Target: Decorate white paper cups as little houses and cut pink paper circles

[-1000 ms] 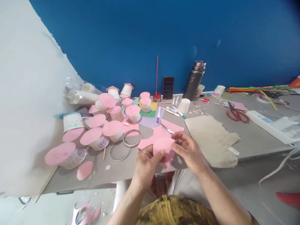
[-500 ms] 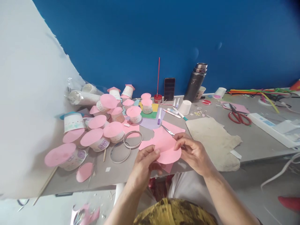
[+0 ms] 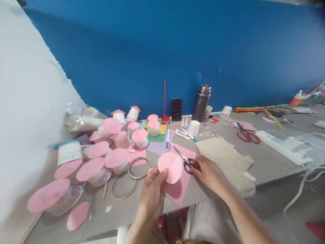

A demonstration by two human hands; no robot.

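My left hand [image 3: 151, 193] pinches a pink paper circle [image 3: 170, 166] and holds it up above the table's near edge. To its right, my right hand [image 3: 209, 174] has its fingers closed on the black handles of small scissors [image 3: 185, 160], which lie on a sheet of pink paper [image 3: 179, 184] with their blades pointing up and left. The paper circle stands just left of the scissors' handles.
Several paper cups with pink paper lids [image 3: 95, 167] crowd the table's left side, with two tape rings [image 3: 138, 167] beside them. A beige cloth [image 3: 223, 152] lies to the right; red scissors [image 3: 245, 134], markers [image 3: 181, 134], a flask [image 3: 200, 102] and a phone [image 3: 176, 109] sit further back.
My right hand let go of the pink circle and moved right onto the small scissors. The left hand keeps the circle alone. The view tilted upward.
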